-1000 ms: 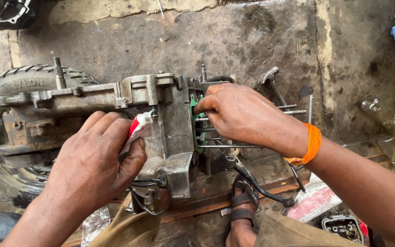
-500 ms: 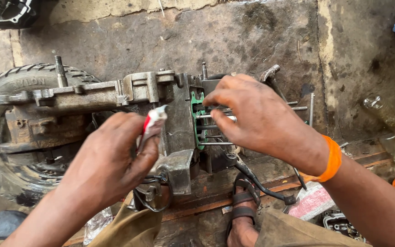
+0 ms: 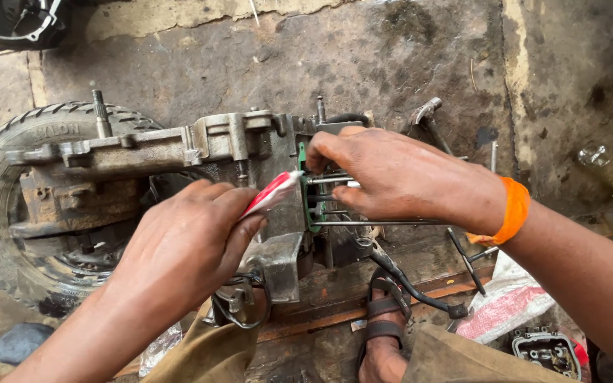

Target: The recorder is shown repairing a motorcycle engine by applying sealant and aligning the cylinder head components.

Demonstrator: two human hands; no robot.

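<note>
A person crouches over a grimy scooter engine (image 3: 179, 152) laid on its side on a stained concrete floor (image 3: 406, 57), its tyre (image 3: 8, 213) at the left and its long studs (image 3: 391, 223) pointing right. The left hand (image 3: 182, 248) is closed around a red-and-white tube (image 3: 271, 193), thumb and fingers pinching it with the nozzle aimed at the green gasket (image 3: 305, 191) seated on the engine's cylinder face, apparently so the contents land on the joint. The right hand (image 3: 399, 177), an orange band (image 3: 512, 211) at its wrist, reaches in from the right with its fingers curled among the studs and pressed at the gasket, seemingly to steady it flat against the metal; whether it grips a stud outright cannot be told. The two hands sit near one another but apart, meeting only at the gasket. A sandalled foot (image 3: 383, 326) rests on a wooden plank (image 3: 335, 298) beneath the engine, beside a black cable (image 3: 413, 287). A cylinder head (image 3: 548, 351) lies at the lower right by a white sack (image 3: 509, 301).
</note>
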